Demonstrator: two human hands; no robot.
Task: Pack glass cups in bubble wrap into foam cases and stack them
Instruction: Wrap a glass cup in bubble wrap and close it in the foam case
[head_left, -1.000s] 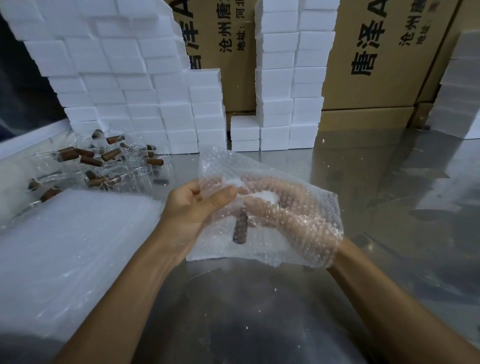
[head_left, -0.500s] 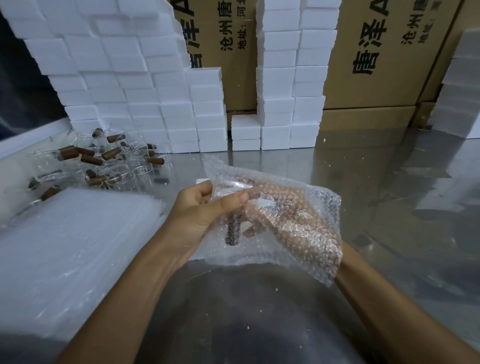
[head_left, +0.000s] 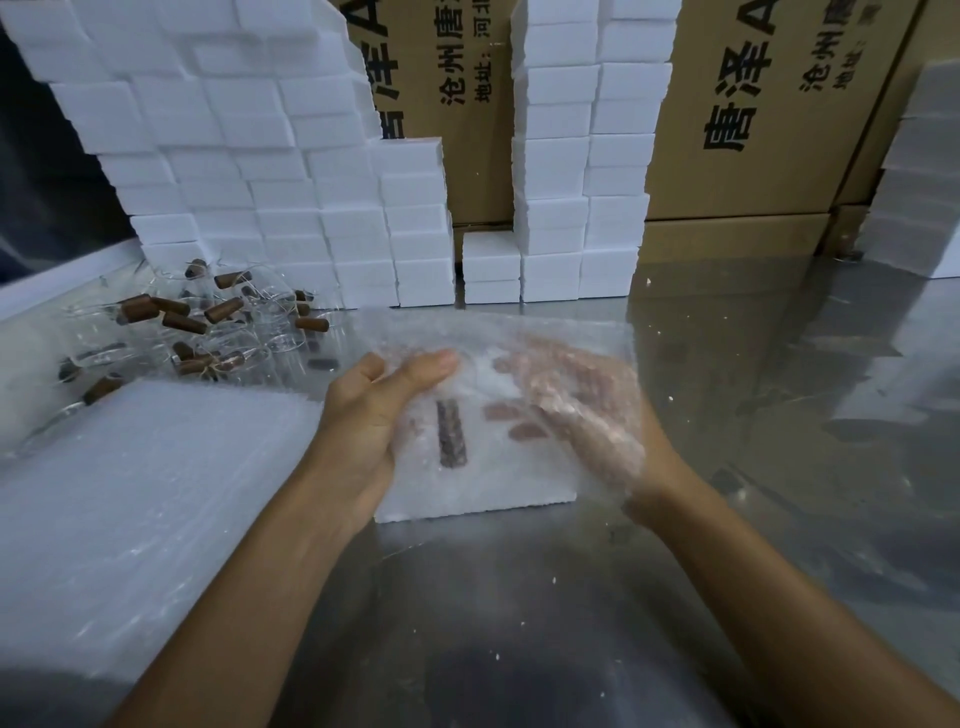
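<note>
Head view, looking down over a shiny metal table (head_left: 779, 467). Centre of the frame: a sheet of bubble wrap (head_left: 519, 343) held up over a white foam case (head_left: 467, 493) lying on the table. Left hand (head_left: 374, 415) at the sheet's left edge, thumb on top and pressed along the wrap, fingers tucked behind it, gripping. Right hand (head_left: 582, 410) under the plastic, seen only through the bubbles, blurred; fingers look curled in against the wrap, but cannot tell for sure whether clutching or just pressing. Through the sheet, a dark brown handle (head_left: 451, 434) standing upright between the two hands; the glass cup it belongs to too clear and too blurred to outline, so wrapped or merely covered cannot be told.

Far left, a heap of loose glass cups (head_left: 218, 322) with brown handles, lying every which way against the foot of the foam wall. Nearer, lower left, a thick pile of bubble wrap sheets (head_left: 145, 493), flat on the table, just beside the left forearm.

Along the back, stacks of white foam cases (head_left: 260, 156) in stepped columns on the left, a tall double column (head_left: 587, 156) in the middle with a short two-high stack (head_left: 491, 267) at its left foot, more foam (head_left: 919, 182) at the right edge.

Behind those, cardboard cartons (head_left: 753, 130) with bold black print, turned sideways: "唐泽" large, a letter "A" cut off at the top, smaller "沧州" and "地址:" followed by "河北" on the left carton. Rest of the lettering cropped or hidden by foam.
</note>
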